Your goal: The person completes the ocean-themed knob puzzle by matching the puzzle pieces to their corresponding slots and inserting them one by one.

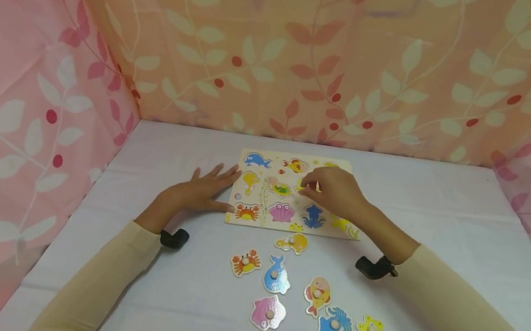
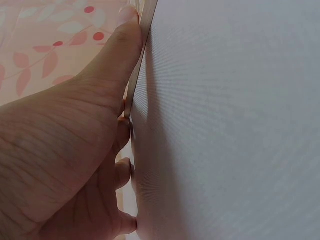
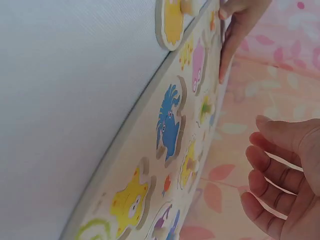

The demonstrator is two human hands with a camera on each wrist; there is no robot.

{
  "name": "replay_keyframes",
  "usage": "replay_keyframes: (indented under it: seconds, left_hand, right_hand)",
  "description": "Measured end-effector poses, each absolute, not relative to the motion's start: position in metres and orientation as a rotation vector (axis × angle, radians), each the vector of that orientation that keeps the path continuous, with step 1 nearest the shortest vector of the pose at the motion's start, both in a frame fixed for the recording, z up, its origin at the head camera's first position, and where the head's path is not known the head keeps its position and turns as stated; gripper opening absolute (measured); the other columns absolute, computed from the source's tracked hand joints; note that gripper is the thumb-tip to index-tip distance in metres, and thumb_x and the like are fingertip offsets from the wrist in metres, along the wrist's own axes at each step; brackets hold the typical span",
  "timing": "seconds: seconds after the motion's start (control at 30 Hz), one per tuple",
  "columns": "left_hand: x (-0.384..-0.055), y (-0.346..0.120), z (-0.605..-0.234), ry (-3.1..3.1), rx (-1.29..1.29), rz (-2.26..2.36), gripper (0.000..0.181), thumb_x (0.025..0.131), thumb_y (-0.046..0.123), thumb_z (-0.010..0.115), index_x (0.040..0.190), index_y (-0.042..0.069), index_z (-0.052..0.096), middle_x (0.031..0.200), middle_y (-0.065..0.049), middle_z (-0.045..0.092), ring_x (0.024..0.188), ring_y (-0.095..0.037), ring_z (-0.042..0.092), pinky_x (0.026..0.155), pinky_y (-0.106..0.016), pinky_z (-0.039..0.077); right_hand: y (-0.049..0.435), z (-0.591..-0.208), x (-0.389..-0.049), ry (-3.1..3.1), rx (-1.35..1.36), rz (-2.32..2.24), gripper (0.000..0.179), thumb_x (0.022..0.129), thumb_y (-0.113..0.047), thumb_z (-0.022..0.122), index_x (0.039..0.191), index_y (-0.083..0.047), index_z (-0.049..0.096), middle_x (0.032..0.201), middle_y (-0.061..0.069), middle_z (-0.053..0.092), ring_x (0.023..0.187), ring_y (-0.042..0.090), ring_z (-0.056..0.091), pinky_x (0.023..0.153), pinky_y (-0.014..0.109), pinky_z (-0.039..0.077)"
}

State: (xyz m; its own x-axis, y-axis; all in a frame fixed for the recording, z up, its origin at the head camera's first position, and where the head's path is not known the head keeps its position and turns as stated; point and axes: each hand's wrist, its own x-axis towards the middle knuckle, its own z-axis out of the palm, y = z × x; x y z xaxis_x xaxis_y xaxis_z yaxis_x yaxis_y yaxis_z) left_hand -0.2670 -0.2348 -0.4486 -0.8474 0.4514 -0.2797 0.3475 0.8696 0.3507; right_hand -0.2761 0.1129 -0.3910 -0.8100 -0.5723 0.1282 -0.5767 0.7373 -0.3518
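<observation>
A wooden peg puzzle board [image 1: 264, 171] with sea-animal pictures lies on the table. My left hand [image 1: 200, 190] rests along its left edge, fingers spread, thumb at the front corner. My right hand [image 1: 336, 190] is over the board's right part, fingers loosely curled. In the right wrist view that hand [image 3: 290, 175] holds nothing and is apart from the knobs. Near it a yellow piece [image 3: 187, 172] with a knob sits in the board. A turtle piece [image 1: 280, 188] also sits in its slot. The squid slot [image 3: 168, 122] and starfish slot [image 3: 127, 204] show bare pictures.
In front of the board lie loose knobbed pieces: a yellow piece [image 1: 300, 243], a crab [image 1: 251, 267], a whale [image 1: 277, 284], a fish [image 1: 323, 286], a pink shell [image 1: 262, 307], a squid [image 1: 343, 329] and a starfish [image 1: 368, 323]. Patterned cloth walls [image 1: 255, 95] surround the white table [image 1: 163, 299].
</observation>
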Motion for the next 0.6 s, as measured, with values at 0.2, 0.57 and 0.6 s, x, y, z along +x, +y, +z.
replay_keyframes:
  seconds: [0.2,0.57,0.6]
  left_hand:
    - [-0.267,-0.235,-0.449,2.675,0.61,0.408,0.102,0.088,0.068,0.064,0.164,0.03,0.007,0.17,0.007,-0.002,0.156,-0.032,-0.01,0.115,-0.07,-0.011]
    - [-0.267,-0.236,-0.449,2.688,0.612,0.402,0.102,0.089,0.069,0.062,0.164,0.03,0.006,0.17,0.008,-0.003,0.156,-0.031,-0.01,0.115,-0.07,-0.01]
    - [-0.267,-0.236,-0.449,2.689,0.609,0.403,0.102,0.089,0.069,0.062,0.164,0.03,0.006,0.17,0.008,-0.003,0.156,-0.031,-0.01,0.115,-0.07,-0.01]
  right_hand:
    - [0.14,-0.391,-0.246,-2.957,0.949,0.64,0.022,0.087,-0.026,0.083,0.105,-0.013,0.08,0.081,-0.009,0.066,0.075,0.014,0.056,0.067,0.031,0.047]
    - [0.18,-0.394,-0.2,-2.983,0.902,0.65,0.017,0.086,-0.023,0.083,0.102,-0.017,0.08,0.082,-0.013,0.067,0.076,0.009,0.056,0.068,0.029,0.05]
    - [0.183,-0.394,-0.196,-2.988,0.899,0.653,0.017,0.086,-0.023,0.083,0.102,-0.017,0.08,0.082,-0.014,0.066,0.076,0.009,0.056,0.068,0.028,0.05]
